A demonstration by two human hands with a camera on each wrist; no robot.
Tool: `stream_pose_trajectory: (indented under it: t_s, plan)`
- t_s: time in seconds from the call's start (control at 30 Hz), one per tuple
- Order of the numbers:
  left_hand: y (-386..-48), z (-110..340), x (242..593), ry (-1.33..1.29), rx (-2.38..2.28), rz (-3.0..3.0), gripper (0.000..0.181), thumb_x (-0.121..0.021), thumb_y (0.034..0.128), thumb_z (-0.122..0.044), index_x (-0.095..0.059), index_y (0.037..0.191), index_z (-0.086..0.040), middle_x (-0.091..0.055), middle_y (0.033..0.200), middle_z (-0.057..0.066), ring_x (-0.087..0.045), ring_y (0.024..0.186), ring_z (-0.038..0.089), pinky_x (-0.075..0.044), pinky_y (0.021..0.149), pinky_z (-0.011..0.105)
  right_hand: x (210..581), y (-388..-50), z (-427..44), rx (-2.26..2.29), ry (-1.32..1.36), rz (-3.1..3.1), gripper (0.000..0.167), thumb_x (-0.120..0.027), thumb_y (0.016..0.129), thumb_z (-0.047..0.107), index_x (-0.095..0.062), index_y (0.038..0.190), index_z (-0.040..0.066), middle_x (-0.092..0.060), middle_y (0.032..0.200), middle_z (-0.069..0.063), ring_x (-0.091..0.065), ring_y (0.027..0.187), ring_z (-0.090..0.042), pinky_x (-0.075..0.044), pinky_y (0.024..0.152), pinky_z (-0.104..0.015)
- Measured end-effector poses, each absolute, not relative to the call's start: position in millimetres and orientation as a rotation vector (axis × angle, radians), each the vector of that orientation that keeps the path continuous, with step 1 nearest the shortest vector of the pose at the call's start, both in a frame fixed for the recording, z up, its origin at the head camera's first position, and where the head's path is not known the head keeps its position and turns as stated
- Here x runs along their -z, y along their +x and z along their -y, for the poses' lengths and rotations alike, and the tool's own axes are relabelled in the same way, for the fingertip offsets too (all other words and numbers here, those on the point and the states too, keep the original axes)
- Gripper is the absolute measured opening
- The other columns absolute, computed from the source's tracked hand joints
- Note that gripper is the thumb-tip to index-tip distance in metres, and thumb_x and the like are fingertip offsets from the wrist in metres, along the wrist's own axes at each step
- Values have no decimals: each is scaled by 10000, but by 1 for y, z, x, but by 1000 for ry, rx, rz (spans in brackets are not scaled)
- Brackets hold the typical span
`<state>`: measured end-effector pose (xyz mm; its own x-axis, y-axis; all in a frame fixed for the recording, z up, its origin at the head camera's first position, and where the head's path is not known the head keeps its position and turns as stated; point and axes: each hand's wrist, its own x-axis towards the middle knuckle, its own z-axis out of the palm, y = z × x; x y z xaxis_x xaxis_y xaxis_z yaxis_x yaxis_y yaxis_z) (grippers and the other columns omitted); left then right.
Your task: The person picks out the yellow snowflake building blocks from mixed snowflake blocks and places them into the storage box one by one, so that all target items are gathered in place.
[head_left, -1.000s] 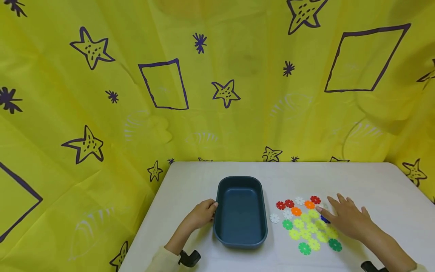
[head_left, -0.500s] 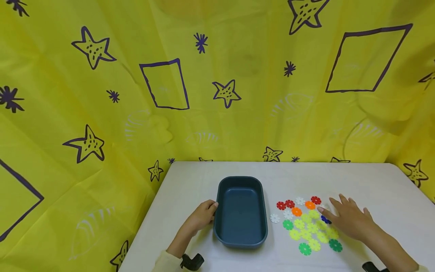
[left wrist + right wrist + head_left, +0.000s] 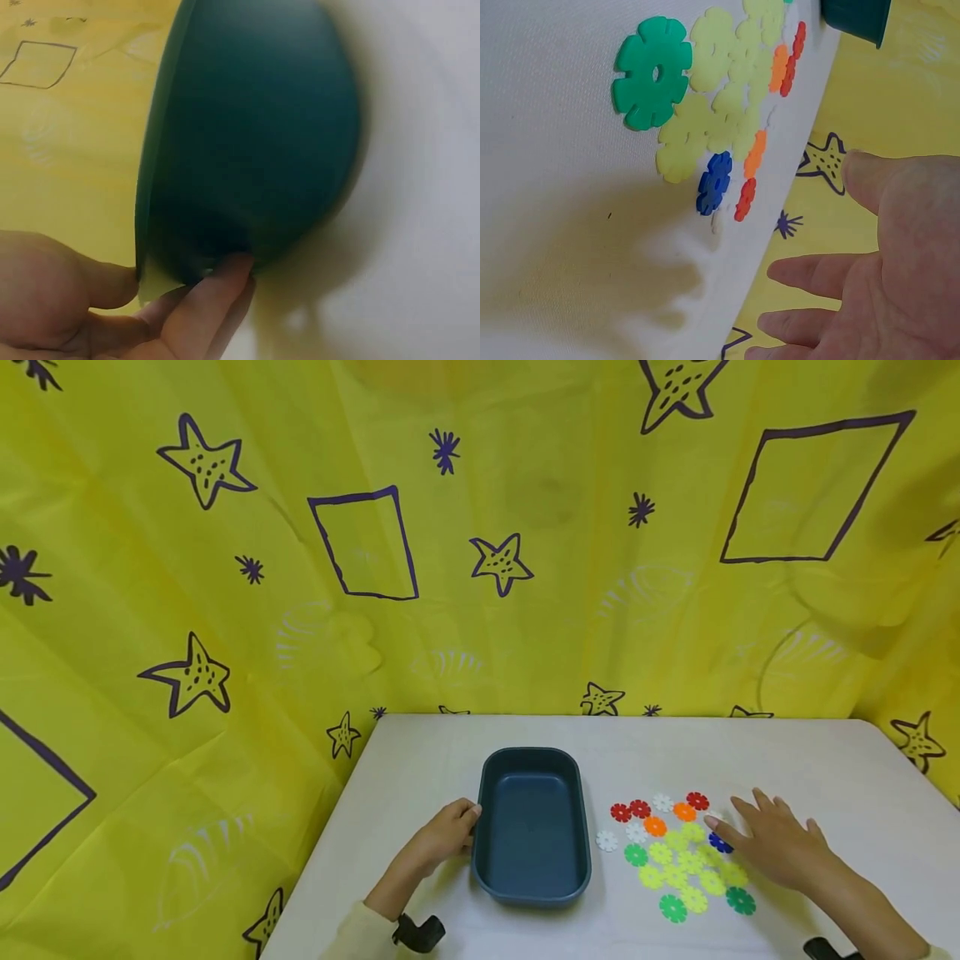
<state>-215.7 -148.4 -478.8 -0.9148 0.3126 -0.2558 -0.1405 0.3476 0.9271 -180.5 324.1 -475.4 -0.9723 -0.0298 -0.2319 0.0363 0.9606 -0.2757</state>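
Observation:
A dark blue-green rectangular tub [image 3: 532, 835], with nothing in it, rests on the white table. My left hand [image 3: 441, 837] holds its left side; in the left wrist view the thumb [image 3: 112, 285] lies at the rim and fingertips [image 3: 217, 292] touch the outer wall. To the tub's right lie flat, notched flower-shaped plastic discs: a cluster of yellow discs [image 3: 688, 862], with green, red, orange, white and blue ones about it. My right hand [image 3: 783, 843], fingers spread and holding nothing, hovers near the blue disc [image 3: 721, 842]. In the right wrist view its shadow falls on the table.
Yellow cloth [image 3: 555, 635] printed with stars and outlines hangs behind the table [image 3: 442, 752] and along both sides. A large green disc [image 3: 652, 73] lies nearest in the right wrist view. Black wrist straps [image 3: 420, 933] show on both forearms.
My right hand has shifted slightly to the right, uncovering more of the blue disc. The left hand, tub and discs stay where they were.

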Motion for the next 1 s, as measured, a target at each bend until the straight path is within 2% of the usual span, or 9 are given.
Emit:
stream_pose_trajectory:
  t_s: [0.13,0.23,0.4,0.5,0.73,0.87,1.0]
  plan:
    - [-216,149,479,138,-1593,-2207,319,-415,1157,-200,-556,1237,75,-609,1113,152,-640,1012,228,-618,875,429,477,-181,-326,401,6,-2874,982,-414,1034,724,-457,1459,-160,-282,1476,-531,-236,1341,-751,-216,991,-911]
    - [-216,149,479,133,-1592,-2204,316,-416,1158,-199,-555,1238,73,-610,1114,153,-645,1009,232,-617,877,433,479,-182,-328,389,-4,-2875,972,-436,1031,717,-475,1439,-165,-351,1451,-516,-305,1316,-732,-232,979,-909]
    - [-216,150,478,128,-1592,-2193,318,-414,1159,-197,-552,1250,75,-613,1121,155,-650,995,227,-618,865,415,479,-186,-333,424,-30,-2870,909,-563,1015,640,-494,1403,-180,-494,1390,-461,-443,1262,-679,-255,952,-907]
    - [-217,151,477,131,-1600,-2179,325,-410,1160,-197,-548,1254,83,-619,1126,162,-651,1000,224,-616,860,407,480,-187,-335,442,-49,-2869,855,-624,1006,577,-509,1389,-179,-527,1363,-451,-467,1248,-678,-292,941,-895]
    - [-217,152,477,131,-1616,-2162,337,-401,1163,-199,-536,1263,93,-630,1147,189,-662,1028,231,-613,880,429,480,-191,-337,509,-125,-2894,659,-713,995,416,-589,1286,-163,-614,1191,-424,-567,1129,-637,-508,872,-727]
    - [-216,151,477,122,-1623,-2151,335,-398,1164,-197,-531,1266,93,-633,1159,200,-665,1053,244,-611,893,434,482,-196,-336,588,-173,-2884,523,-748,982,338,-638,1184,-131,-680,1036,-303,-651,988,-512,-546,839,-656]
    - [-215,151,475,122,-1626,-2148,343,-399,1165,-204,-527,1274,95,-631,1175,208,-665,1071,248,-611,902,438,484,-201,-335,644,-196,-2861,445,-771,968,304,-655,1114,-100,-684,989,-217,-660,928,-413,-560,821,-606]
